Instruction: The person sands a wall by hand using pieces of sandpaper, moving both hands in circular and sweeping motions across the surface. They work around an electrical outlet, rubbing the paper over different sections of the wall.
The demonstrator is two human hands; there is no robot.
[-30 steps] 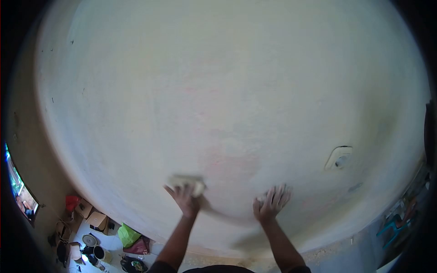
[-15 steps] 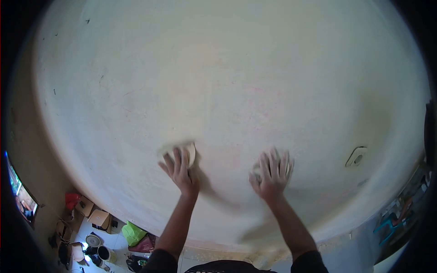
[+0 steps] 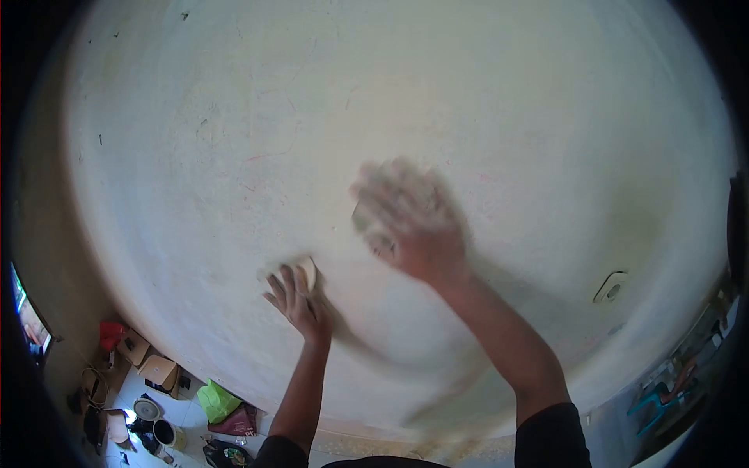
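A large pale wall with scratches and faint pink marks fills the view. My left hand lies low on it with spread, dusty fingers, pressing a pale sheet of sandpaper to the surface; its edge curls out past the fingers. Higher up and to the right, my right hand is smeared by motion, its whitened fingers stretched out over the wall. Part of a similar sheet of sandpaper shows at its left side, mostly hidden under the palm.
A wall socket sits at the right. Below left, cardboard boxes, a green bag, a bucket and other clutter stand on the tiled floor. A lit screen is at the far left, a teal chair at lower right.
My right hand has swept up and to the left across the wall, now blurred. My left hand has shifted slightly left and down in view, still pressing its sheet. The view has shifted slightly.
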